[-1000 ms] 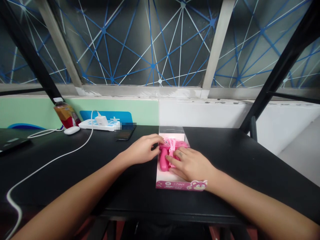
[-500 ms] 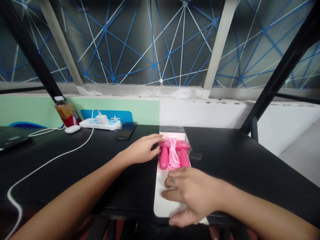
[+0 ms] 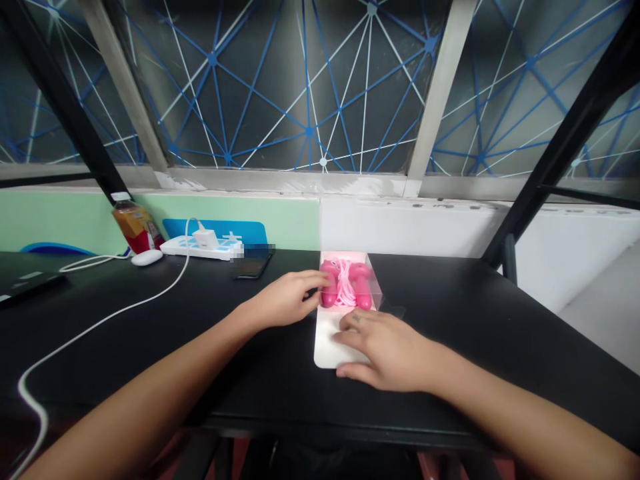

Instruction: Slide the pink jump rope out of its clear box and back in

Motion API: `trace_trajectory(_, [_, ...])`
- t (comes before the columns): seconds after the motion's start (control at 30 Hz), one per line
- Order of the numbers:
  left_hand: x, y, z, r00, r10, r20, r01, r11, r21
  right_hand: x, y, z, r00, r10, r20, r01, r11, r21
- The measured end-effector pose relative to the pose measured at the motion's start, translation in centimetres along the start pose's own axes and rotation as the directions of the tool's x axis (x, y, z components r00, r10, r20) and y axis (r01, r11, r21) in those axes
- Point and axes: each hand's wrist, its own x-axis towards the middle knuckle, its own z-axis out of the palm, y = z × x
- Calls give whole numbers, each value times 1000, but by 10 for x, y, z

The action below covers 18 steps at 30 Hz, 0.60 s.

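While the left hand [image 3: 285, 300] rests open against the pink jump rope [image 3: 346, 283] in a white tray [image 3: 327, 347], the right hand [image 3: 385, 350] lies open on the tray.

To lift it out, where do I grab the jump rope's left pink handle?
Probably around the shaft of the left pink handle, coming from the left, where your left hand is: it lies lengthwise in the white tray, with the pale rope coiled on its other side.

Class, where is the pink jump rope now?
In the head view, the pink jump rope lies in a white tray, right of the left hand.
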Motion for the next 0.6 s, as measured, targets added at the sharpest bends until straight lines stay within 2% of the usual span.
trace_trajectory(0.2, [-1,-1,0,1000,-15,20,15,1000,-4,-1,1,1,999,36,-23,-36,999,19])
trace_trajectory(0.4, [-2,-2,1,1000,-19,-5,19,1000,-13,-10,8,-17,1000,-18,26,14,989,144])
trace_trajectory(0.5, [-3,-2,0,1000,-28,-4,28,1000,6,-12,14,-25,999,-31,-41,36,990,134])
trace_trajectory(0.6, [-4,-1,-4,1000,-20,1,20,1000,12,-9,20,-26,982,5,-188,5,998,55])
